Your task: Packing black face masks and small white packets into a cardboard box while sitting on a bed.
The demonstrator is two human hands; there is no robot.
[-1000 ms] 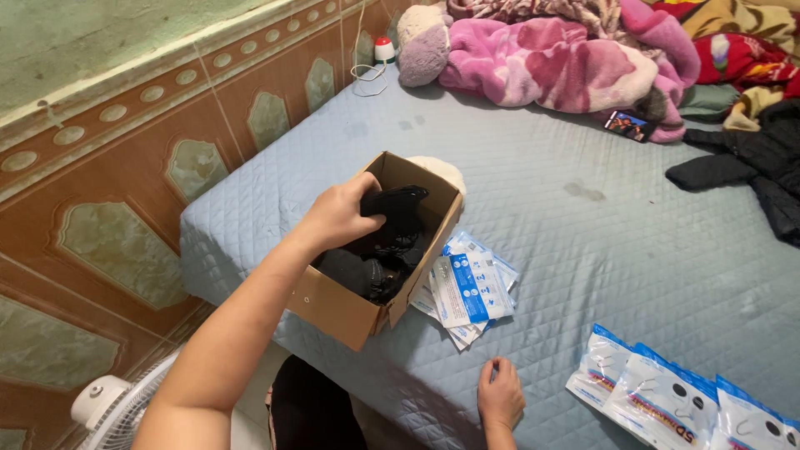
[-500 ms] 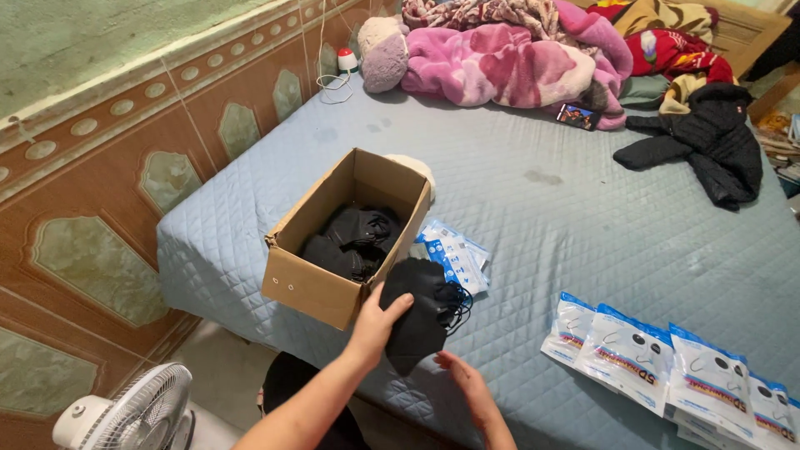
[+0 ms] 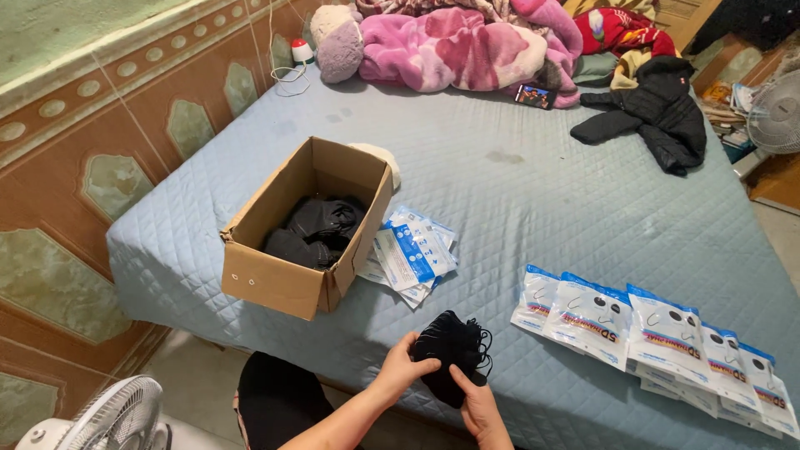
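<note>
Bed with a blue-grey quilted cover fills most of the view; it runs along a brown tiled wall on my left. A heap of pink blankets lies at the far end, with a black jacket spread out to its right. An open cardboard box sits near the left edge of the bed, holding a dark pile of black masks. Just beside the box on its right, touching it, is a small loose stack of blue-and-white flat packets. A row of overlapping white-and-blue filled packets lies along the near right edge, well apart from the box. A white fan stands on the floor at lower left. Near the front edge of the bed, between the box and the row of packets, I hold a bundle of black masks with ear loops in both hands. My left hand is closed on its left side, fingers curled over the fabric. My right hand grips it from below, thumb pressed on the front.
</note>
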